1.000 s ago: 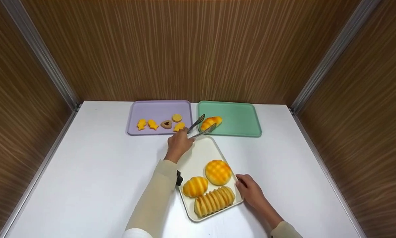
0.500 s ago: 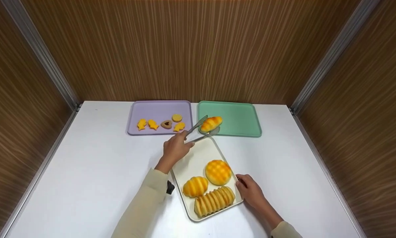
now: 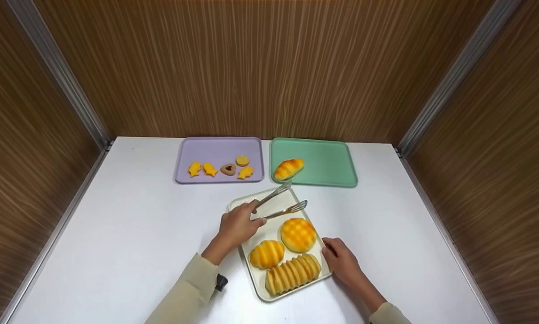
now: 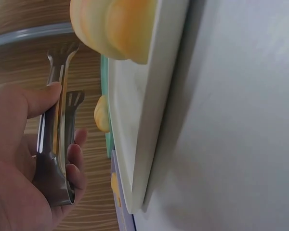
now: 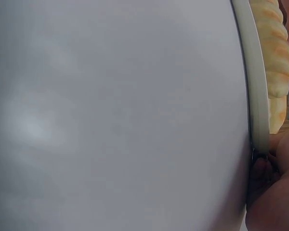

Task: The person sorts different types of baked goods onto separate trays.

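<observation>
Gripping parted, empty tongs above the cream tray the right hand grips, the left hand seems between pickups, likely needing aim over the round bun.

3 trays, 4 breads, 5 cookies

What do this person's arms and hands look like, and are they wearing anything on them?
Both the left hand and the right hand are bare, without gloves. The left sleeve is plain beige, with a small black piece sticking out near its cuff. The right sleeve is beige too, though only its end shows.
</observation>
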{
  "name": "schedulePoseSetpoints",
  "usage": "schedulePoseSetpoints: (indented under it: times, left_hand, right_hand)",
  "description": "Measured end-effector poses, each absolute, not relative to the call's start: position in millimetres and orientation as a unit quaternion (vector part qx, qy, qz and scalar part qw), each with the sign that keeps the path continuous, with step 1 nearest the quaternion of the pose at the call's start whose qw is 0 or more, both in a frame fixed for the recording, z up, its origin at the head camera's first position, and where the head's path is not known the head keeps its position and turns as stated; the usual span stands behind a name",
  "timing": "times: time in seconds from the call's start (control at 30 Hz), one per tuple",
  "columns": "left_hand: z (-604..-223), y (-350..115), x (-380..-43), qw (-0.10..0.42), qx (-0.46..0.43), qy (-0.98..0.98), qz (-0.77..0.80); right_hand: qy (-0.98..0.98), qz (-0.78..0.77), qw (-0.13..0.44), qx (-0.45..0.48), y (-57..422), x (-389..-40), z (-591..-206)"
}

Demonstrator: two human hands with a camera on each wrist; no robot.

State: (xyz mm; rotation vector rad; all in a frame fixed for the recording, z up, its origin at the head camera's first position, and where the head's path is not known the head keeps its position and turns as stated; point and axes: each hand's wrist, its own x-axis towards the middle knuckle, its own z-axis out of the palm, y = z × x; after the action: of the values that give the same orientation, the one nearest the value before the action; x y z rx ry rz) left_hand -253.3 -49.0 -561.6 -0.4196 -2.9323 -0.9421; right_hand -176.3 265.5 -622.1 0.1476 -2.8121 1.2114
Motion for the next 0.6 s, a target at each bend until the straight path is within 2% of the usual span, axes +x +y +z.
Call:
schedulePoseSetpoints:
  times: [0.6]
  left_hand:
    - [-557, -69, -210, -0.015, -0.174, -0.946, -0.272]
  right_hand:
    - [-0.918, 0.395, 0.029, 0.032, 265, -177, -622]
